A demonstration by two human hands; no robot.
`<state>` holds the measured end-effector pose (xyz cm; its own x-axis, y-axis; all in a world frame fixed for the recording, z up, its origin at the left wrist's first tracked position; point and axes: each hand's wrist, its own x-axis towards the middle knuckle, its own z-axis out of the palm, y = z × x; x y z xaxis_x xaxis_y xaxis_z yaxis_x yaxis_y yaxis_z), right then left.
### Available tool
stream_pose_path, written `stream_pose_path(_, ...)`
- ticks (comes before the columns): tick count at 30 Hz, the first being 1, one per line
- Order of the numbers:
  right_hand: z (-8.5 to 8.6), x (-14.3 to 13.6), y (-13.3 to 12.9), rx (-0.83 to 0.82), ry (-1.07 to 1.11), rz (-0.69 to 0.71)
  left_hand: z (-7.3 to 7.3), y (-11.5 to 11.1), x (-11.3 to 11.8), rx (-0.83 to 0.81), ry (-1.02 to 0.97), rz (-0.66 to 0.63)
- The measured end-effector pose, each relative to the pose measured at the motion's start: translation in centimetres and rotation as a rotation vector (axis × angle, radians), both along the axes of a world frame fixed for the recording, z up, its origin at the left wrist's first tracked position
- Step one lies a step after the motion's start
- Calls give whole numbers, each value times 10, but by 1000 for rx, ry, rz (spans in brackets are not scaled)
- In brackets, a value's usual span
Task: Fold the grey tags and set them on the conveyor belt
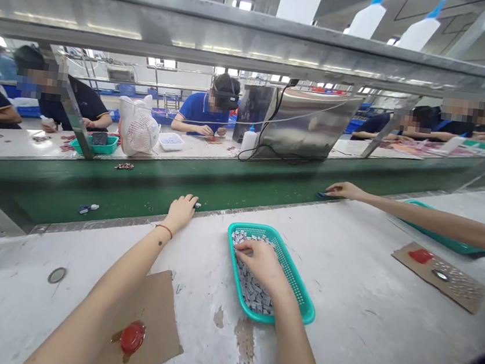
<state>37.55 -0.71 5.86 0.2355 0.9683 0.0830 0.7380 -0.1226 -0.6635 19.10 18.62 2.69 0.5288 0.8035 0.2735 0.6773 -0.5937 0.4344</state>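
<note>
My left hand (181, 213) reaches to the near edge of the green conveyor belt (223, 194), its fingers curled down over a small white-and-dark piece (197, 205) that partly shows at the fingertips. Inside the teal plastic basket (305, 306), my right hand (260, 260) pinches thumb and fingers together over a heap of small grey pieces (253, 294). What sits in that pinch is mostly hidden, apparently one grey piece. Below my left forearm lies a cardboard sheet (161, 313) bearing a round dish of red stuff (132, 338). A blue-and-white piece (88, 209) rests on the belt.
From the right, a co-worker's hand (346, 191) touches a dark blue piece on the belt. Another cardboard sheet (445, 281) and teal basket (419, 205) lie there. A metal shelf (241, 36) crosses overhead. Several people sit opposite. A round metal disc (57, 275) lies left.
</note>
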Motion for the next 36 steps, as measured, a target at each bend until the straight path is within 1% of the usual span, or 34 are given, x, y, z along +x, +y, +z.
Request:
stream_pose_path(3,-2,2,-1,-17,42,20,0,-2,-1,-135,-159,22)
stream_pose_path(7,-6,5,-1,-30,83,28,1,3,-11,-350,-433,88)
stream_pose_path(9,-6,6,-1,-26,89,17,2,3,-18,-476,-596,126)
stream_pose_path(11,-3,5,-1,-6,81,-9,4,-3,-32,-608,-764,146)
stream_pose_path(13,3,0,-1,24,67,-41,4,-16,-54,-730,-921,146)
stream_pose_path(16,13,-20,-3,140,84,-45,3,-50,-97,-866,-1106,145)
stream_pose_path(18,17,-46,-6,240,139,36,2,-76,-126,-925,-1187,165)
stream_pose_path(20,19,-79,-11,278,199,195,1,-103,-151,-971,-1238,195)
stream_pose_path(22,17,-113,-18,223,233,396,0,-128,-171,-996,-1250,222)
stream_pose_path(24,13,-142,-26,130,255,578,-2,-149,-185,-990,-1221,231)
stream_pose_path(26,7,-162,-31,46,259,692,-4,-166,-194,-941,-1167,223)
stream_pose_path(29,-1,-175,-34,-20,233,748,-11,-183,-200,-819,-1128,246)
stream_pose_path(32,-5,-178,-34,-22,187,782,-18,-191,-200,-746,-1165,274)
stream_pose_path(36,-7,-181,-34,-26,159,813,-23,-193,-199,-707,-1178,203)
